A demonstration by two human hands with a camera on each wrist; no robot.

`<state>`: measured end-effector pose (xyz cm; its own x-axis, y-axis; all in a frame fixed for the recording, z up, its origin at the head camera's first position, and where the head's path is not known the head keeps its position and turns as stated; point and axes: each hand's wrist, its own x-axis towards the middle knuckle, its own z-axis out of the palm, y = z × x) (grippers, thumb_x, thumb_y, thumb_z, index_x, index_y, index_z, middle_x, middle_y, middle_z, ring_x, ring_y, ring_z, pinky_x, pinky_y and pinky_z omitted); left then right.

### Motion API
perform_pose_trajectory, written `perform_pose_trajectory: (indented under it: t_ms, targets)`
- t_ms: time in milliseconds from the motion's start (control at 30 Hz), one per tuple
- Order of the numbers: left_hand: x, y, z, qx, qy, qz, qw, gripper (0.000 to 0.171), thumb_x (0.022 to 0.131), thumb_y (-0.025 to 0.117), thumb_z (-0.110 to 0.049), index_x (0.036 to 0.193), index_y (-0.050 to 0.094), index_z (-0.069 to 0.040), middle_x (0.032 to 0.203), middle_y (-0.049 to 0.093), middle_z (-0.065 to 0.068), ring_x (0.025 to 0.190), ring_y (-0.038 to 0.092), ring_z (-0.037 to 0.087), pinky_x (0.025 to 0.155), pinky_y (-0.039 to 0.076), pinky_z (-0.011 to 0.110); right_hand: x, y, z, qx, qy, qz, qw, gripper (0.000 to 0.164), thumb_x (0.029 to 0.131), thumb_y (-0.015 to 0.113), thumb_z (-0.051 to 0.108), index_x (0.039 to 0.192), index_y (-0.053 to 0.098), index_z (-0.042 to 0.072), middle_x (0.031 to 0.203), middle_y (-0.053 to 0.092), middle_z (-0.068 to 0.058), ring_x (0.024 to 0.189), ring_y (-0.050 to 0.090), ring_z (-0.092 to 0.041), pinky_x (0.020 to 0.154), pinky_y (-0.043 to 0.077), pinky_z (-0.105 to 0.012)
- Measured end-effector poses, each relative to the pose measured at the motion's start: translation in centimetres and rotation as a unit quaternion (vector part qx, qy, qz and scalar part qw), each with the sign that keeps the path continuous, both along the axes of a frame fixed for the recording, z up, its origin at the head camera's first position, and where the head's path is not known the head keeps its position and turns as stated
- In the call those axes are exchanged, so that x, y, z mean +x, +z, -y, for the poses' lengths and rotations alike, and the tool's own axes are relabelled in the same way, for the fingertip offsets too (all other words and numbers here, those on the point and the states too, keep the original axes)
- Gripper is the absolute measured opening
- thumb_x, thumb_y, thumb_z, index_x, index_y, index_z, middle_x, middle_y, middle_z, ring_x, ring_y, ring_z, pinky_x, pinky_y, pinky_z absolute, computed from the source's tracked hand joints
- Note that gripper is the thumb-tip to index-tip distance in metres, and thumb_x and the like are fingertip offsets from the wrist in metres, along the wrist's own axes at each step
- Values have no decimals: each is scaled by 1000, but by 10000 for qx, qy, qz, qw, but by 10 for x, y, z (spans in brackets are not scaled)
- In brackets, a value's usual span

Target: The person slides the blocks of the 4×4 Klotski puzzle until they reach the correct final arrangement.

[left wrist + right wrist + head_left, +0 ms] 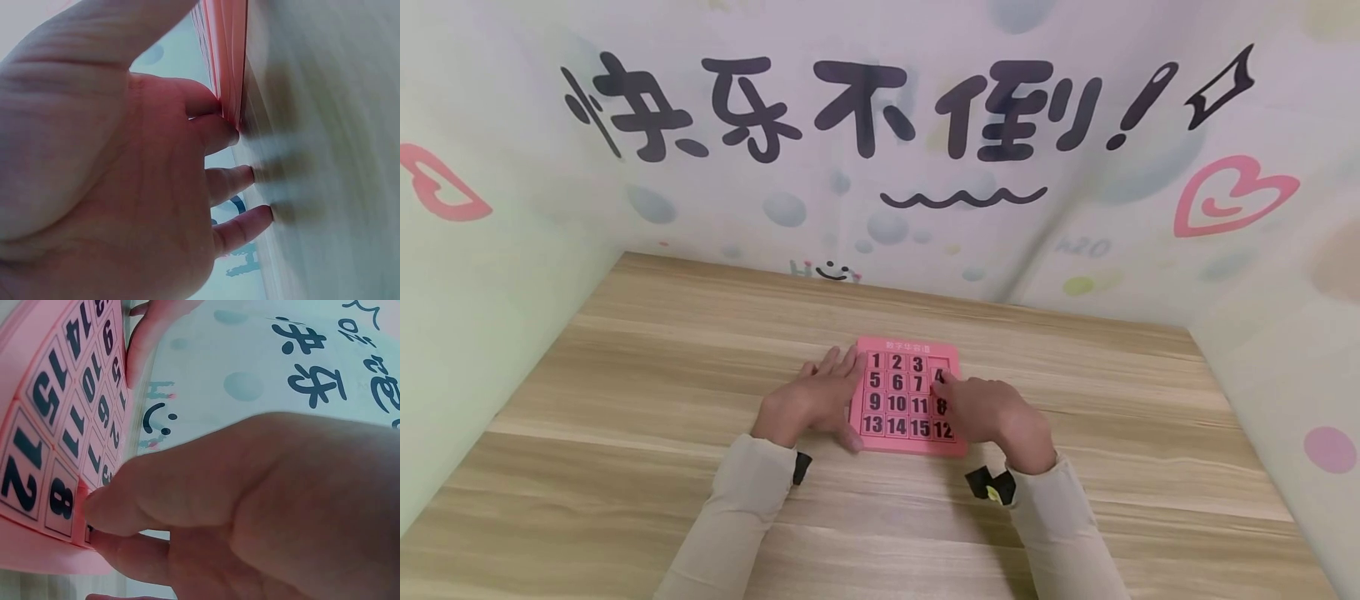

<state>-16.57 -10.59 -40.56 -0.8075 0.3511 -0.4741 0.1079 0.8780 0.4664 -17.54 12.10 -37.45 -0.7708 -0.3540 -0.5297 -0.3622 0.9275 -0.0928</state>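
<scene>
A pink number sliding puzzle lies on the table, its numbered tiles set in a frame. The number 4 tile sits partway up the right column, with a gap above it. My right hand has thumb and index fingertips close together on that tile, partly covering it. In the right wrist view, the thumb hides most of the tile beside the number 8 tile. With fingers extended, my left hand rests along the puzzle's left edge, its thumb by the near left corner. In the left wrist view, two fingertips touch the table.
The wood-grain table extends around the puzzle. Behind it stands a pale printed backdrop with large dark characters, and side walls rise at left and right. Black bands sit at both wrists.
</scene>
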Motion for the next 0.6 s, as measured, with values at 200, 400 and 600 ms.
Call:
perform_pose_trajectory:
  t_ms: [200,400,600]
  targets:
    - [0,0,-1,-4,14,4,10000,125,70,89,-33,160,5,-10,167,-6,5,153,-13,28,124,-3,51,-2,-2,-1,-67,23,-3,10000,50,102,40,11,151,42,15,112,61,-26,61,32,-16,58,37,-33]
    - [1,1,-1,-26,11,6,10000,125,70,89,-33,160,5,-10,167,-5,6,153,-12,28,124,-2,51,-4,-3,-2,-151,-119,66,9998,51,102,39,14,153,38,13,87,58,-24,62,29,-16,61,38,-33]
    - [1,2,-1,-44,30,37,10000,125,71,88,-33,160,3,-11,167,-7,5,153,-13,27,124,-3,50,-5,-4,-2,-195,-189,86,9996,53,102,39,14,155,35,14,97,59,-28,61,26,-15,59,38,-33]
